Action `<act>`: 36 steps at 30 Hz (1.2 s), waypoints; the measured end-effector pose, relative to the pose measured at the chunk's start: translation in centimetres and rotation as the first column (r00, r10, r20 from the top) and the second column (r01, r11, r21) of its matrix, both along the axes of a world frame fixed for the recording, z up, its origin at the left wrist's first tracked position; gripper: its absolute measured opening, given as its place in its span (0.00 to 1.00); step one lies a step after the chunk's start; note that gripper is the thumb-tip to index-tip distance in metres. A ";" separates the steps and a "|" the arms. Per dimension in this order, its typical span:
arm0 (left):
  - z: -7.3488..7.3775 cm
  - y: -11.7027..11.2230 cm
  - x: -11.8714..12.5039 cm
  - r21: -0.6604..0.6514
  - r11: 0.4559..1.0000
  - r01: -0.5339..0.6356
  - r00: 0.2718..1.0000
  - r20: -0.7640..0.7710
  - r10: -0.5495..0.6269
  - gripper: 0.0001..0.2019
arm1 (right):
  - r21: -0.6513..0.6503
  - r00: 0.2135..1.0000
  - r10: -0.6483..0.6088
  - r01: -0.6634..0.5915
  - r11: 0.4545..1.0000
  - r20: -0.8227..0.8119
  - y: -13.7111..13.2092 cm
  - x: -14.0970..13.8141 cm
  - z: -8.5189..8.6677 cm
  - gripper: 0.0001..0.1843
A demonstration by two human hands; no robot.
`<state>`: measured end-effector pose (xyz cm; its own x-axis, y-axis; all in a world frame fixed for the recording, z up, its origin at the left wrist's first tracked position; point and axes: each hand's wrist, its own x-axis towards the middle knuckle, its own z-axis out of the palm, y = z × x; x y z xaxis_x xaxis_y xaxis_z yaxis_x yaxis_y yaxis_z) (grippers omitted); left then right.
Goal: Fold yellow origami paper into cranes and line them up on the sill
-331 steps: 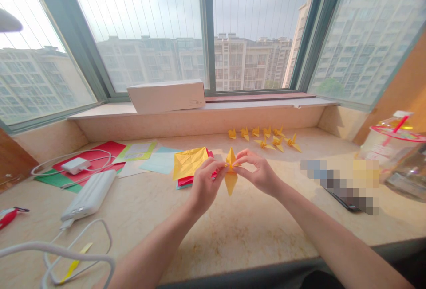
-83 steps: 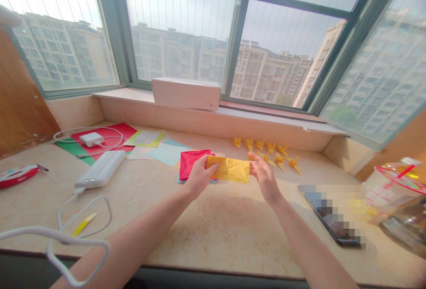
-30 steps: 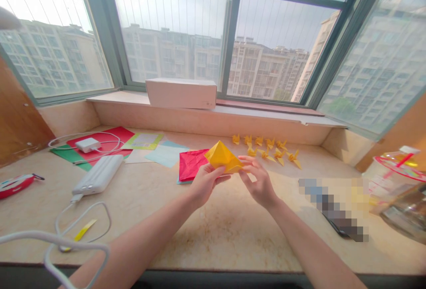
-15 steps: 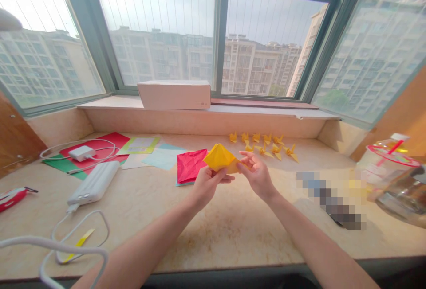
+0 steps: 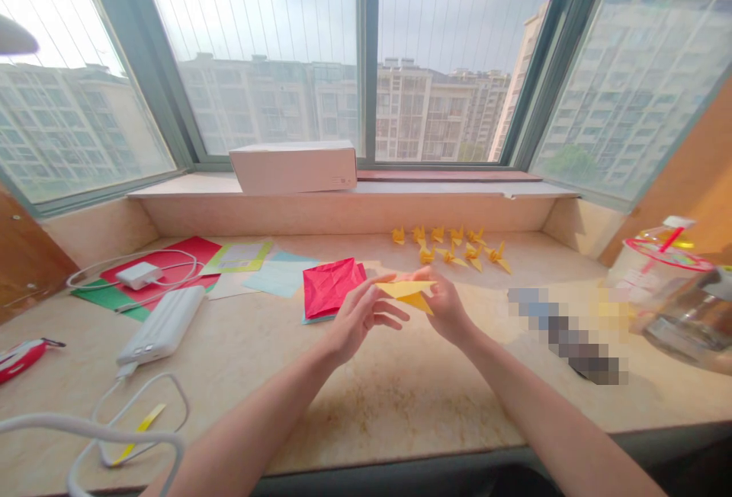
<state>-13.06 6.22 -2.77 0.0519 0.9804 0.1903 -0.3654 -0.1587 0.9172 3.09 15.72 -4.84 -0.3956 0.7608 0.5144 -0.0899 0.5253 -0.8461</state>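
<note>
A folded yellow paper is held flat above the stone counter between both hands. My right hand pinches its right end. My left hand touches its left tip with the fingertips, the other fingers spread. Just behind my left hand lies a crumpled red sheet on a small stack of papers. Several small yellow paper cranes stand in a group near the back of the counter, beyond my right hand.
A white box sits on the window sill. At left lie coloured sheets, a white charger, a white power bank and cables. At right stand a plastic cup with straw and a glass vessel; a dark phone lies flat.
The puffed-up yellow paper has been pressed into a flat pointed shape. My left hand has loosened to a fingertip touch while the right keeps its pinch. The view has tilted slightly.
</note>
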 end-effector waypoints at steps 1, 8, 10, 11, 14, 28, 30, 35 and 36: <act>-0.1 0.1 -0.1 -0.006 1.000 -0.018 1.000 0.024 0.019 0.28 | 0.043 0.999 0.017 -0.018 0.999 0.038 -0.1 0.1 0.1 0.08; -1.0 1.3 -0.6 0.031 0.920 -0.390 0.884 -0.266 0.383 0.15 | 0.450 0.972 -0.037 -0.072 0.890 0.230 0.0 0.5 0.1 0.21; -1.0 1.3 -0.6 0.061 0.911 -0.408 0.874 -0.262 0.409 0.15 | 0.496 0.961 -0.015 -0.128 0.859 0.275 0.1 0.5 0.0 0.23; -0.9 1.2 -0.6 0.061 0.914 -0.402 0.881 -0.247 0.404 0.17 | 0.510 0.958 -0.001 -0.153 0.847 0.288 0.1 0.6 -0.1 0.22; -0.8 1.0 -0.5 0.030 0.938 -0.345 0.926 -0.155 0.345 0.27 | 0.523 0.961 0.027 -0.174 0.834 0.277 0.2 0.7 -0.1 0.13; -0.9 0.7 -0.3 0.094 0.989 -0.116 0.987 -0.097 0.125 0.17 | -0.033 0.998 0.034 -0.035 0.999 -0.043 -0.3 -0.1 0.6 0.15; -0.6 0.5 -0.1 0.096 0.987 -0.132 0.982 -0.125 0.144 0.18 | -0.074 0.998 0.034 -0.038 0.997 -0.060 -0.2 -0.2 0.4 0.15; -0.4 0.8 0.2 0.054 0.974 -0.221 0.960 -0.166 0.228 0.18 | -0.130 0.995 0.041 -0.053 0.990 -0.093 -0.1 -0.4 0.4 0.16; -0.5 0.9 0.2 0.040 0.970 -0.240 0.954 -0.177 0.243 0.17 | -0.135 0.994 0.060 -0.072 0.988 -0.087 -0.2 -0.4 0.4 0.18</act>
